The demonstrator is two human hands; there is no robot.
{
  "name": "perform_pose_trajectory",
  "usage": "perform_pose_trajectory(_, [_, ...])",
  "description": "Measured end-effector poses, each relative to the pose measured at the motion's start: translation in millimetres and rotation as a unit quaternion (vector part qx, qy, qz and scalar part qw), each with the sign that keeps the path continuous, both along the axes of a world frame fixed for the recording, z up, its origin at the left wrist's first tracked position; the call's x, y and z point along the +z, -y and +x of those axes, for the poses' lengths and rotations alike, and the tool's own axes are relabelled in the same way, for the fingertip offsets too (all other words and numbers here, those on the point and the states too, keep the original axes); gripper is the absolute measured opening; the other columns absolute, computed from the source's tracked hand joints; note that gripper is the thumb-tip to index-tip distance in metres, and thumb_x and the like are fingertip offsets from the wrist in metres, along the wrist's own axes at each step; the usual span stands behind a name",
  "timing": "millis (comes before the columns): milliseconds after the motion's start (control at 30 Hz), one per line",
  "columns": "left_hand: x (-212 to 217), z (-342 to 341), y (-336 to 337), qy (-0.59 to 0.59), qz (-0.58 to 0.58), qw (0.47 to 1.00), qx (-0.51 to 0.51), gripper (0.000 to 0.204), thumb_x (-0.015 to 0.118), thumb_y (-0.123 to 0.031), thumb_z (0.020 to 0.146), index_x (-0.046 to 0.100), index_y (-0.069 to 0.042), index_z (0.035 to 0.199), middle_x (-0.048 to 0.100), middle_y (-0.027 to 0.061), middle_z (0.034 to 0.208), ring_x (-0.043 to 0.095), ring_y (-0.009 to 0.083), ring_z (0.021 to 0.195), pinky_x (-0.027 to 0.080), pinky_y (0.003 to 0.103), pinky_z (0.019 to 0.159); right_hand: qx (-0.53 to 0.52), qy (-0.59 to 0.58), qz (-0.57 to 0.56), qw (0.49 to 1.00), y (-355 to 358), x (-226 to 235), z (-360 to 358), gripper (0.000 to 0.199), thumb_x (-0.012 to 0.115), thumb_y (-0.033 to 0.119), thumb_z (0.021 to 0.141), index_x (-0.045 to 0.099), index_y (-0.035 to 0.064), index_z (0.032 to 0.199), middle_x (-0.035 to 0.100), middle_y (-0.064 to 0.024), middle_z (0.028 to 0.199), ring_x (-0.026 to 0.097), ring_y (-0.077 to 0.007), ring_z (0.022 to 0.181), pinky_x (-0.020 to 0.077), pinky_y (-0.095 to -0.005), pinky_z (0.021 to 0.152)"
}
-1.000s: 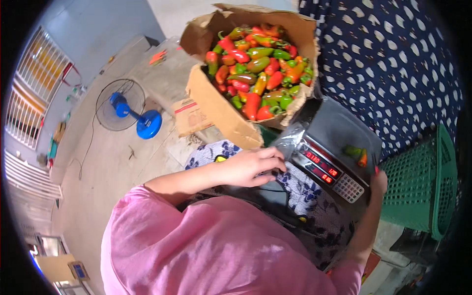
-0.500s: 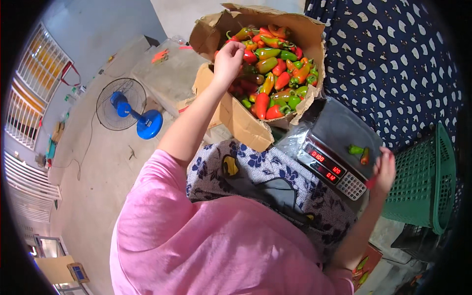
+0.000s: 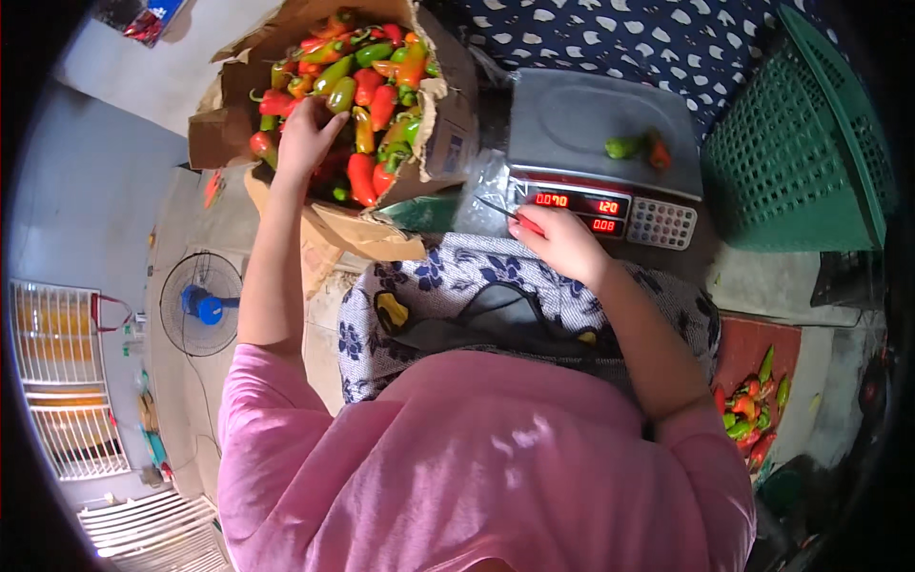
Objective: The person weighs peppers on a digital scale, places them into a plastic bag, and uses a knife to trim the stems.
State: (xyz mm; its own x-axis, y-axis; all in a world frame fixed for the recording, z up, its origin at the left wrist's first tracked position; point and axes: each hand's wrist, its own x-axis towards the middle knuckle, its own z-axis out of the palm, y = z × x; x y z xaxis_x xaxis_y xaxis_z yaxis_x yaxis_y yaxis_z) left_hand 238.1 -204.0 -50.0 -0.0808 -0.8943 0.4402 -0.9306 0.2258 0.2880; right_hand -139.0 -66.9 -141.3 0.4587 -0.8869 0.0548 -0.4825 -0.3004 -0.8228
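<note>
My left hand (image 3: 311,135) reaches into a torn cardboard box (image 3: 448,133) heaped with red, green and orange peppers. Its thumb and fingers close around the lower end of an olive-green pepper (image 3: 341,93); part of the fingers is hidden. In my right hand (image 3: 562,243) is a small knife (image 3: 530,227) with a red handle, its thin blade pointing up and left. That hand hovers at the front of a digital scale (image 3: 558,119) with a lit red display. On the scale's metal plate lie a green pepper (image 3: 623,147) and an orange-red pepper (image 3: 659,151), close together.
A green plastic basket (image 3: 782,153) stands right of the scale. Clear plastic (image 3: 486,195) lies between box and scale. Patterned cloth (image 3: 448,262) is before me. More peppers (image 3: 748,410) rest on a red surface at lower right. A fan (image 3: 200,303) stands at left.
My view has turned, shifting the scene. My right hand has come left from the scale plate's right edge to its front, the knife now visible. My left hand has gone deeper among the peppers.
</note>
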Motion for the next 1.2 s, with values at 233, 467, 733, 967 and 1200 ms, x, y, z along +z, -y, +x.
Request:
perform_pose_trajectory(233, [4, 11, -1, -0.226, -0.125, 0.966, 0.009, 0.033, 0.06, -0.021, 0.09, 0.059, 0.003, 0.114, 0.067, 0.0156, 0.106, 0.064, 0.0197, 0.096, 0.049, 0.03, 0.086, -0.043, 0.027, -0.001, 0.999, 8, -18, 1, 0.026, 0.058, 0.028, 0.09, 0.059, 0.0021, 0.095, 0.064, -0.0183, 0.083, 0.063, -0.0348, 0.078, 0.0478, -0.0392, 0.07])
perform_pose_trajectory(467, [5, 34, -2, -0.377, -0.283, 0.876, 0.104, 0.018, 0.052, -0.013, 0.093, 0.061, -0.001, 0.101, 0.063, 0.0054, 0.09, 0.055, 0.0112, 0.081, 0.046, 0.026, 0.074, -0.064, 0.052, -0.034, 0.996, 9, -32, -2, 0.028, 0.056, 0.023, 0.092, 0.058, -0.0022, 0.104, 0.064, -0.0213, 0.088, 0.063, -0.036, 0.084, 0.0475, -0.0371, 0.073])
perform_pose_trajectory(733, [-4, 18, -5, -0.267, 0.006, 0.951, 0.153, 0.025, 0.055, -0.022, 0.083, 0.065, -0.004, 0.098, 0.068, 0.0155, 0.088, 0.066, 0.0269, 0.086, 0.049, 0.036, 0.078, -0.091, 0.06, 0.033, 0.994, 15, -41, -5, 0.032, 0.055, 0.025, 0.093, 0.058, -0.0041, 0.106, 0.065, -0.0213, 0.095, 0.064, -0.033, 0.09, 0.0473, -0.0346, 0.077])
perform_pose_trajectory(967, [-1, 19, -1, -0.221, -0.014, 0.963, 0.156, 0.023, 0.056, -0.02, 0.085, 0.064, -0.005, 0.099, 0.068, 0.0133, 0.091, 0.066, 0.0277, 0.087, 0.05, 0.036, 0.078, -0.082, 0.054, 0.045, 0.994, 13, -36, 1, 0.03, 0.056, 0.024, 0.093, 0.059, -0.0034, 0.105, 0.065, -0.0206, 0.09, 0.064, -0.0308, 0.083, 0.0469, -0.0343, 0.074])
perform_pose_trajectory(1200, [18, -18, 22, -0.12, -0.13, 0.984, -0.01, 0.018, 0.055, -0.014, 0.083, 0.062, -0.006, 0.098, 0.066, 0.0132, 0.091, 0.064, 0.0284, 0.088, 0.05, 0.039, 0.077, -0.087, 0.075, 0.035, 0.993, 16, -47, 3, 0.028, 0.056, 0.025, 0.092, 0.058, -0.0023, 0.098, 0.061, -0.0161, 0.077, 0.057, -0.0236, 0.068, 0.0448, -0.0327, 0.067])
